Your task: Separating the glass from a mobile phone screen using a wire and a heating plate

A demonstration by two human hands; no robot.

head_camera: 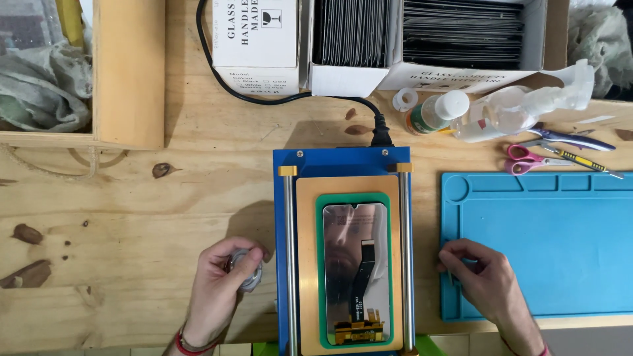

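Phone screen (354, 271): lies back-up in the green mould on the blue separator machine (343, 161), long axis running away from me, flex connector end nearest me.
Left hand (221, 290): curled, pinching a small silvery spool (248, 270) on the table (132, 250).
Right hand (484, 280): fingers curled, resting at the blue mat (547, 244) edge; I cannot tell what it pinches.

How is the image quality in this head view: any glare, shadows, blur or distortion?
Head view: even, bright light; sharp across the wooden table. The phone screen on the blue machine shows a soft mirror-like reflection, no harsh glare. A faint shadow falls beside the left hand; the right hand on the blue mat is slightly soft. Straight edges bow very little.
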